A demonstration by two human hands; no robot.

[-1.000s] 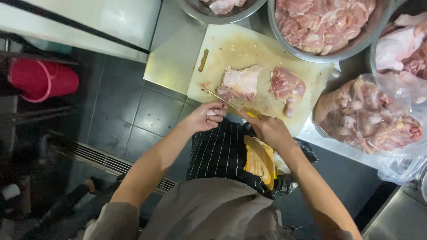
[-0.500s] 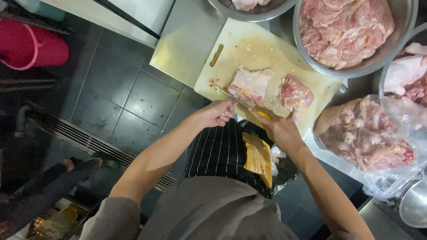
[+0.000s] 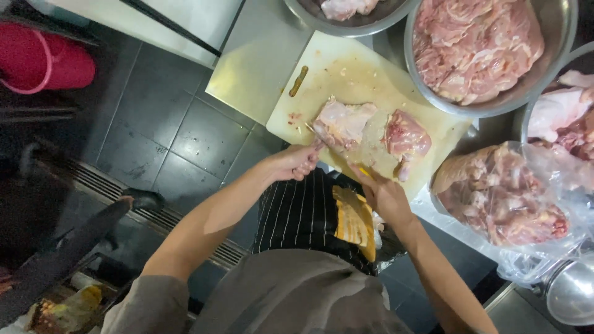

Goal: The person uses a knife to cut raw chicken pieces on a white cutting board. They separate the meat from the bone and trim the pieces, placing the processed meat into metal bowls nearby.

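Note:
A pale cutting board lies on the steel counter. Two raw chicken pieces rest on it: a larger one and a smaller one to its right. My left hand pinches the near-left end of the larger piece at the board's front edge. My right hand grips a yellow-handled knife. Its thin blade runs up and left across the larger piece.
A big steel bowl heaped with raw chicken stands behind the board, with another bowl at the top. A clear plastic bag of chicken sits at the right. A red bucket is on the dark tiled floor at the left.
The view has shifted, so the board sits further right and higher. Both hands stay at the larger chicken piece, and the blade still lies across it.

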